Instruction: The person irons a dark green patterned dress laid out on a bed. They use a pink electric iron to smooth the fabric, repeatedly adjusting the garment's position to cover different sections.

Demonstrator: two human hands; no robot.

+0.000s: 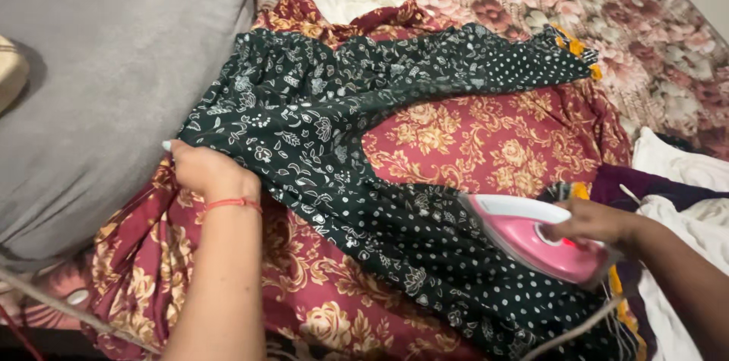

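Left hand [203,170] fingers pinched on dark green white-printed cotton garment [357,179] — keep taut — right hand [600,224] fingers wrapped round pink-white plastic iron [531,239], glide slow.

left hand [203,170]: forearm reaching up from the lower edge, wrist straight with a thin red band, fingers curled in a pinch, knuckles up. right hand [596,223]: forearm entering from the right edge, fingers closed in a grip, palm down.
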